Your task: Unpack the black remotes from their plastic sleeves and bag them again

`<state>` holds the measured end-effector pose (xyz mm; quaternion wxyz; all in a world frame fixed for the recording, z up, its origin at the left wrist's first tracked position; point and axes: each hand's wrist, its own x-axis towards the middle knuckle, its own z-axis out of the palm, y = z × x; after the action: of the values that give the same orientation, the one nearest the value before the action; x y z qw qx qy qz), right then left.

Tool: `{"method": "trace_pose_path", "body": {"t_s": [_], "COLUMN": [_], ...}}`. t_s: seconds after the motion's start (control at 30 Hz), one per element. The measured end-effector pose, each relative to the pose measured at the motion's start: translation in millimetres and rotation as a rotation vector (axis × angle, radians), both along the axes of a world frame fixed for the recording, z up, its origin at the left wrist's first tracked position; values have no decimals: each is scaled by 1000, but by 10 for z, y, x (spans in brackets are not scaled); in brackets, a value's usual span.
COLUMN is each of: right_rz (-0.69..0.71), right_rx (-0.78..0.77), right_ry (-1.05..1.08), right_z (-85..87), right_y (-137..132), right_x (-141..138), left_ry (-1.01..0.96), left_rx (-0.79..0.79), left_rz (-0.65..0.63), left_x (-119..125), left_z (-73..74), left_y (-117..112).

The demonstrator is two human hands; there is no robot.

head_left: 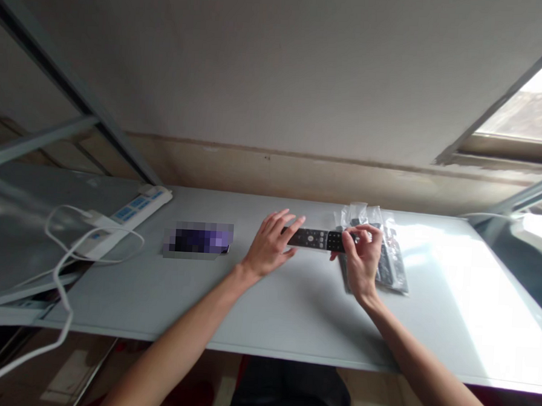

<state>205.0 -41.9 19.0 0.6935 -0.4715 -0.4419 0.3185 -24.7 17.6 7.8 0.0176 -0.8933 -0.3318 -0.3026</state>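
A black remote control (pixel 317 239) with rows of buttons is held level above the pale table (pixel 292 313). My right hand (pixel 362 259) pinches its right end between thumb and fingers. My left hand (pixel 271 244) cups the remote's left end, its fingers spread and lightly curled along it. Under and behind my right hand lies a clear plastic bag (pixel 388 257) with more dark remotes inside.
A blurred dark purple object (pixel 199 240) lies left of my hands. A white power strip (pixel 125 216) with blue sockets and a looping white cable (pixel 63 259) sits at the far left beside a grey metal frame (pixel 43 130). A window (pixel 531 101) is at the right.
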Motion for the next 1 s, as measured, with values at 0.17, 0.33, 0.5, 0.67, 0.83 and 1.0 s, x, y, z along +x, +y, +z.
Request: {"method": "trace_pose_path", "body": {"t_s": [0.17, 0.33, 0.5, 0.67, 0.83, 1.0], "right_rz": [-42, -49, 69, 237, 358, 304], "right_rx": [-6, -46, -37, -19, -21, -112], "right_ry": [45, -18, -282, -595, -627, -503], "right_z": [51, 1, 8, 0, -24, 37], "right_y": [13, -85, -214, -282, -257, -218], "right_x": [93, -57, -209, -227, -235, -195], "left_ry": [58, 44, -5, -40, -53, -65], "left_rx": [-114, -164, -172, -116, -49, -56], "left_rz": [82, 105, 122, 119, 83, 26], "left_x": [-37, 50, 57, 41, 23, 31], "left_z": [14, 11, 6, 10, 23, 56], "left_y": [8, -81, -110, -137, -172, -209]}}
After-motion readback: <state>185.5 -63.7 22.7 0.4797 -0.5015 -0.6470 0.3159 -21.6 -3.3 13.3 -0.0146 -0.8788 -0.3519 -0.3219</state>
